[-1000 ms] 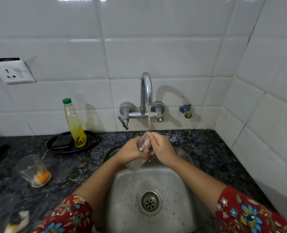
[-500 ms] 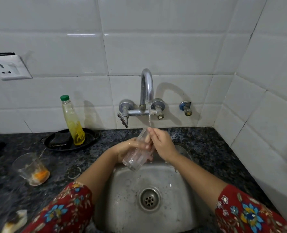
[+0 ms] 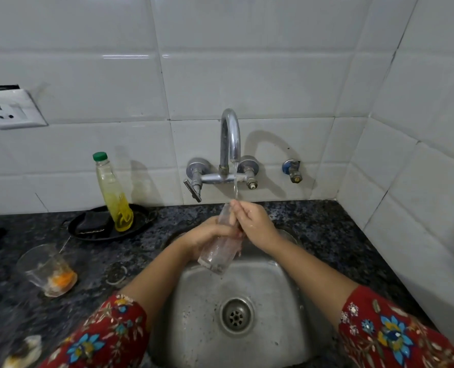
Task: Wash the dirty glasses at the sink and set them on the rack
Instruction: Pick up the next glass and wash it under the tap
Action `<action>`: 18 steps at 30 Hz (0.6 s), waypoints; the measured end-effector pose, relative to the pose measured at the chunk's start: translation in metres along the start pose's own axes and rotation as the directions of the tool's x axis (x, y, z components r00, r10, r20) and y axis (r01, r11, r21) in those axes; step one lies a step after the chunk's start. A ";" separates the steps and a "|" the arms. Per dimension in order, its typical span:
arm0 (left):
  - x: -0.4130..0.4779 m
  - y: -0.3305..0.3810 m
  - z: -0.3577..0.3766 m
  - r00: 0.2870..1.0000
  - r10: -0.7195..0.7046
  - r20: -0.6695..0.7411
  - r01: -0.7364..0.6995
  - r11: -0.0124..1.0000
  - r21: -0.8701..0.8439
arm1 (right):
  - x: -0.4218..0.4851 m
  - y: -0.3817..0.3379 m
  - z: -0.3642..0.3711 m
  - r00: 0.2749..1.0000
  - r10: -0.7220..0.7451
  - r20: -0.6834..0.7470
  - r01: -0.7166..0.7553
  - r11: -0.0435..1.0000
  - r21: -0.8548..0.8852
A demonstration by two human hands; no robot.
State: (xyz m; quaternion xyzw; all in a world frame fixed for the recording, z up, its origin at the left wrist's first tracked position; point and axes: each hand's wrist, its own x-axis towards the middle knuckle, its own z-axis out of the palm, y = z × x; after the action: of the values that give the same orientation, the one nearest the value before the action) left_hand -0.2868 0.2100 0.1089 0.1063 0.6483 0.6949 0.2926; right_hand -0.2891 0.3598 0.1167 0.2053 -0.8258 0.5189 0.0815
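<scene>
Left hand (image 3: 210, 235) gripped the tilted clear glass (image 3: 218, 252) over the steel sink (image 3: 194, 314) while the right hand (image 3: 255, 225) pinched its rim under the running tap (image 3: 230, 139).

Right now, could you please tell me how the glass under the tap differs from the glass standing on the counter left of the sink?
The held glass is tilted under the running tap, gripped by the left hand with the right hand at its mouth; the counter glass stands untouched on the counter. The held glass shows no orange residue; the counter glass has some at its bottom. Both are clear tumblers.
</scene>
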 end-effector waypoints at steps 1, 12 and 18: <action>0.003 -0.002 0.008 0.990 0.027 -0.136 -0.006 0.988 0.156 | 0.004 -0.002 0.000 0.999 0.026 0.040 -0.023 0.997 -0.079; 0.010 -0.009 0.009 0.957 0.233 -0.170 -0.195 0.957 0.214 | 0.010 -0.004 0.007 0.980 0.189 -0.056 -0.196 0.968 -0.160; 0.008 -0.061 0.023 0.921 -0.252 -0.298 -0.037 0.703 -0.710 | -0.005 -0.011 0.021 0.690 0.626 0.363 -0.653 0.755 -0.060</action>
State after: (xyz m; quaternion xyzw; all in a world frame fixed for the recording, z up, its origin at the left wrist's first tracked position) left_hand -0.2654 0.2329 0.0518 -0.1856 0.3828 0.8771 0.2229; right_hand -0.2779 0.3387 0.1146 -0.0002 -0.8258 0.4977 -0.2650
